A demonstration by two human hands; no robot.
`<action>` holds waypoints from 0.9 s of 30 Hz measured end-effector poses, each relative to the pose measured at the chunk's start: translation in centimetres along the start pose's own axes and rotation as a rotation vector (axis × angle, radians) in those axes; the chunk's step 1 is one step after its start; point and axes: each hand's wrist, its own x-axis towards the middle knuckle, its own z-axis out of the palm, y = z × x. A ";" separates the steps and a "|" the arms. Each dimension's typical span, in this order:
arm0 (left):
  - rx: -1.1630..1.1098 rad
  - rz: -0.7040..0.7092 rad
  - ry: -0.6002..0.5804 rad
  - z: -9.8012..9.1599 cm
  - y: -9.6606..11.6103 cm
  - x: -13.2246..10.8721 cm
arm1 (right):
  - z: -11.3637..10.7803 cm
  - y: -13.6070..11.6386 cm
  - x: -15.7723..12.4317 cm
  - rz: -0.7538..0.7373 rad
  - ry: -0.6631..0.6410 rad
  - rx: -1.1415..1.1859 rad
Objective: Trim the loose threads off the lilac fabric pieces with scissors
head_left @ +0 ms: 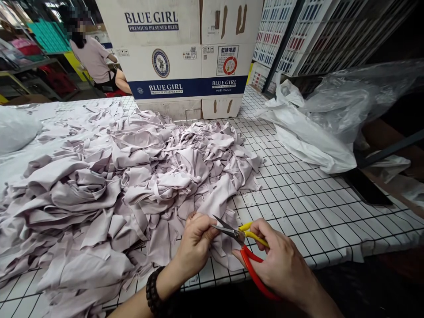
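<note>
My right hand (278, 258) is closed around a pair of scissors (236, 235) with one yellow and one red handle. The blades are a little apart and point left, their tips close to my left hand (198, 238). That hand is pinched on the edge of a pale mauve fabric piece (220, 198), part of which hangs down below the fingers. Exactly what lies between the fingertips and the blades is too small to make out. A large heap of similar fabric pieces (159, 176) spreads beyond and to the left of both hands.
A big white and blue beer carton (165, 57) stands behind the heap on the grid-patterned tabletop (285, 190). Plastic bags (318, 128) and a dark phone (369, 187) lie at the right. Stacked crates (298, 35) rise behind. A person (91, 57) sits at the far left.
</note>
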 end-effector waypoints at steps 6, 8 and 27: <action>0.018 -0.013 -0.030 -0.2 -0.1 -0.1 | -0.2 0.0 0.3 -0.003 -0.008 -0.070; 0.006 -0.027 -0.052 -0.3 0.0 -0.1 | -0.2 0.1 0.3 -0.002 -0.012 -0.093; -0.114 -0.014 -0.086 -0.4 0.0 -0.3 | 0.2 0.3 0.2 -0.174 0.184 -0.209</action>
